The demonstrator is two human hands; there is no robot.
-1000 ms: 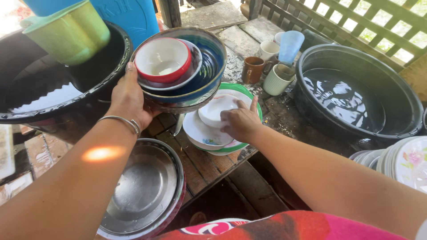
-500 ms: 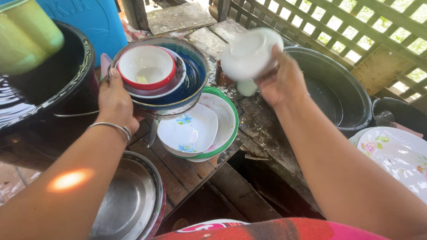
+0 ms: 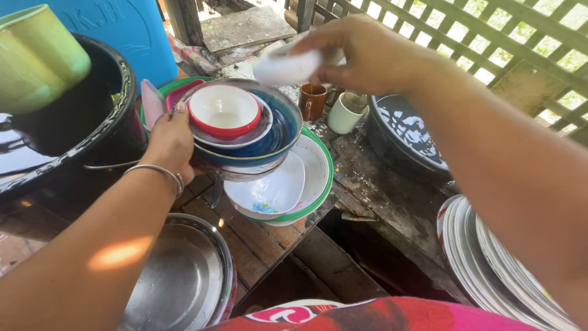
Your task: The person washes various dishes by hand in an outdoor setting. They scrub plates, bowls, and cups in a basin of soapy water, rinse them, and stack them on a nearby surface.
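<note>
At the far left a green jug stands in a black basin, and below it a steel tray lies on the wooden worktop. The stack of bowls is gripped at its left rim by the left hand, fingers closed on the edge, with a red-rimmed bowl nested on top inside a blue one. Beneath the stack, a white bowl rests in a green-rimmed dish. Above and just to the right, a small white bowl is clamped in the right hand, tilted; whether water remains in it cannot be told from this angle. For a clean placement, the bowl should be levelled and centred over the red-rimmed bowl, while the stack is kept steady and flat. Two mugs and a dark basin lie to the right, then stacked plates.
</note>
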